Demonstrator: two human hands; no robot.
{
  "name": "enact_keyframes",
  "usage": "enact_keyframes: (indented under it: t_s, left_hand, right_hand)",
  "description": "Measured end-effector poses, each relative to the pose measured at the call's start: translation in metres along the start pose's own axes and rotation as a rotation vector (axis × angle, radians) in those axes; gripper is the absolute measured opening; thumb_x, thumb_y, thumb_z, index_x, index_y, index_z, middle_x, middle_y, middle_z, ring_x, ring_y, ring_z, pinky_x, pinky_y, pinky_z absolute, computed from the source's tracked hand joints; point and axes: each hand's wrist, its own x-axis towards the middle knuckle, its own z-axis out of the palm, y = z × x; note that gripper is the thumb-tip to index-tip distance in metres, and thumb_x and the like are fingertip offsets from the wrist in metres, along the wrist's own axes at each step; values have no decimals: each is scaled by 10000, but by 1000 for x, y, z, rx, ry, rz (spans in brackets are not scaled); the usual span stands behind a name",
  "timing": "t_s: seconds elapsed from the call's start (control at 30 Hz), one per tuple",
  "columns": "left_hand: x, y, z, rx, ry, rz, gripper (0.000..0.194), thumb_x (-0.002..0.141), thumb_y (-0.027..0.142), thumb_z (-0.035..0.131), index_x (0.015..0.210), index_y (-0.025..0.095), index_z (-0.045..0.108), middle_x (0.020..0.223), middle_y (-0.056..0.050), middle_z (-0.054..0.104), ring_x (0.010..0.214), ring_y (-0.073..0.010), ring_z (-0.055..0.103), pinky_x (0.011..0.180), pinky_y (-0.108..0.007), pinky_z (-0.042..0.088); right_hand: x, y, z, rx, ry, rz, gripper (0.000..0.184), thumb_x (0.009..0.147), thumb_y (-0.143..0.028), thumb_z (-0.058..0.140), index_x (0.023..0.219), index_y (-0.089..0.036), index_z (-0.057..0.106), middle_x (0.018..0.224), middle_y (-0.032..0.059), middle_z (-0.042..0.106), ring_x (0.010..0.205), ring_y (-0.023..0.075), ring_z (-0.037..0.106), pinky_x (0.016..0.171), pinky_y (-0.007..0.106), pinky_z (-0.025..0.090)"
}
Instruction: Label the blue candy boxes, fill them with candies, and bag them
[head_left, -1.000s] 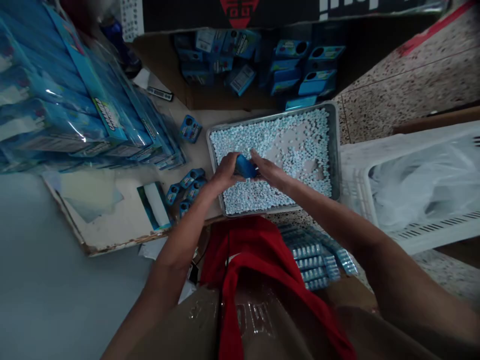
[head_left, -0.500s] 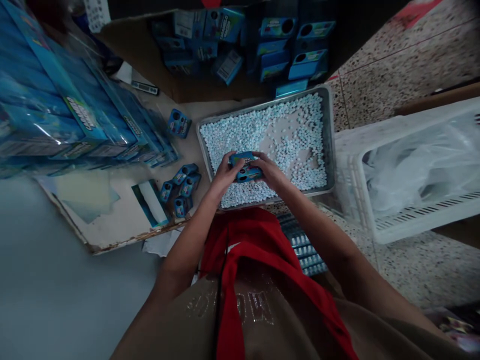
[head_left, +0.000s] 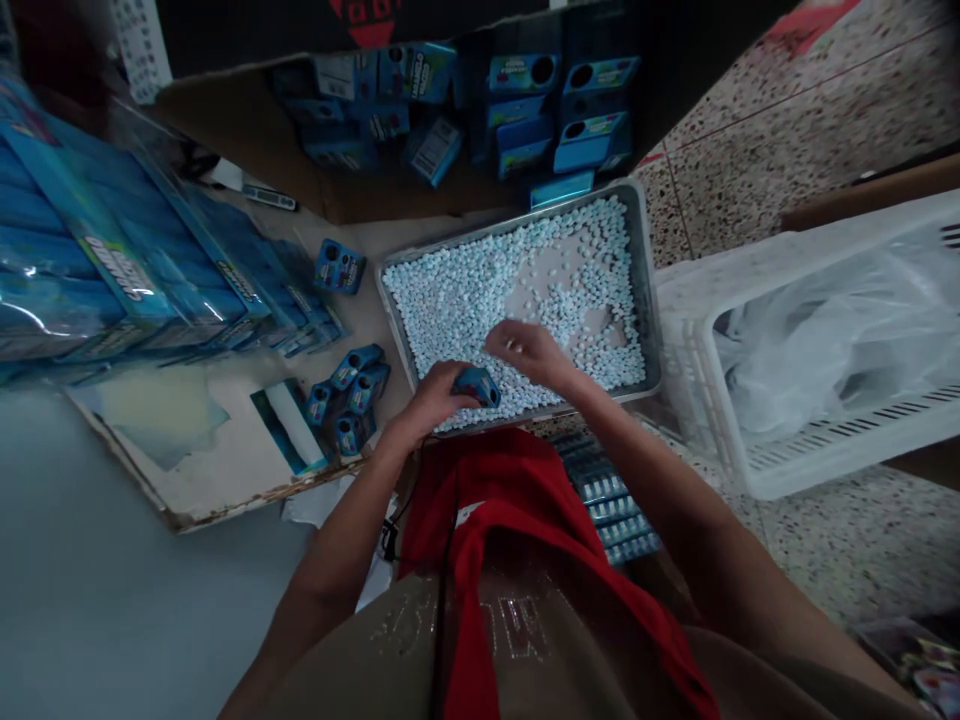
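My left hand (head_left: 437, 398) is closed round a small blue printed box (head_left: 478, 386), tilted over the near left part of a metal tray (head_left: 651, 300). Pale blue and white candy pieces (head_left: 450, 290) cover most of the tray, thinner toward its right side. To the right of the box, my right hand (head_left: 527, 352) is curled just above the candies, with a few whitish pieces showing at its fingers. How many pieces it holds is hidden.
Left of the tray lie several small blue boxes (head_left: 350, 388) and a single one (head_left: 340, 266). Wrapped blue packs (head_left: 112, 270) are stacked further left. A cardboard box (head_left: 360, 195) of blue boxes stands behind the tray; a white crate (head_left: 701, 390) with clear plastic is at right.
My right hand has let go of the blue box and curled over the candies. My left hand has moved down and left with the box, now tilted. The camera view has shifted slightly.
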Motion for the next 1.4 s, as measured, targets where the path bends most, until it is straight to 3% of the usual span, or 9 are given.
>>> enact_keyframes:
  t_s: [0.13,0.3,0.47,0.63,0.83,0.97,1.1,1.23,1.4]
  left_hand:
    - [13,-27,6,-174,487,-84,382,883,382,834,1203,251,672,1102,-59,784,1107,-274,751,1023,-423,612]
    - [41,-48,58,-413,957,-141,499,986,627,696,1304,248,627,1298,-110,760,1328,-289,705,1218,-483,528]
    - [81,-34,109,-704,1151,-97,744,921,720,761,1463,252,560,1594,-139,613,1577,-302,532,1356,-454,395]
    - [123,2,131,-960,1245,-170,667,955,709,734,1424,273,546,1547,-111,623,1477,-272,615,1287,-455,490]
    - [124,44,137,-1067,1024,-120,625,974,762,683,1370,291,570,1381,-74,694,1280,-236,718,1124,-402,599]
    - [89,49,95,-741,893,-16,625,866,709,860,1255,273,637,1185,-33,732,1108,-213,738,1045,-351,604]
    - [61,34,41,-261,800,99,493,913,540,879,1263,261,672,1238,-60,740,1193,-247,720,1066,-353,577]
    - [51,23,19,-74,688,169,330,947,341,842,1233,278,691,1202,-55,763,1151,-248,736,1023,-358,592]
    - [48,27,23,-79,647,241,366,922,179,815,1244,288,679,1229,-48,763,1177,-249,741,1020,-359,600]
  right_hand:
    - [74,17,-38,-154,49,-198,283,1038,-504,638,1173,-278,742,1491,96,682,1512,337,477,1339,579,295]
    - [150,57,-36,-622,-217,-456,473,1088,-563,519,1450,-304,679,1752,16,489,1659,355,323,1391,656,177]
    - [129,93,0,-673,38,-456,584,1126,-588,391,1483,-228,682,1647,134,581,1506,386,491,1275,655,391]
    - [88,97,32,-314,341,-319,567,1146,-605,330,1235,-236,752,1283,155,757,1261,314,669,1168,573,523]
    - [73,92,35,495,627,24,412,1038,-622,532,1070,-269,744,1173,90,793,1176,272,732,1097,492,604]
    - [64,84,17,991,567,187,293,991,-551,615,872,-287,661,834,11,745,817,226,753,825,434,685]
    - [49,51,-3,1487,383,264,165,976,-369,660,844,-274,636,786,-34,727,639,157,674,649,333,632]
    - [38,2,-10,1561,348,124,175,977,-355,662,814,-295,641,754,-30,690,620,176,622,680,370,612]
    - [37,-33,-2,1448,340,17,215,974,-397,653,785,-293,652,785,-6,683,700,192,631,754,386,602]
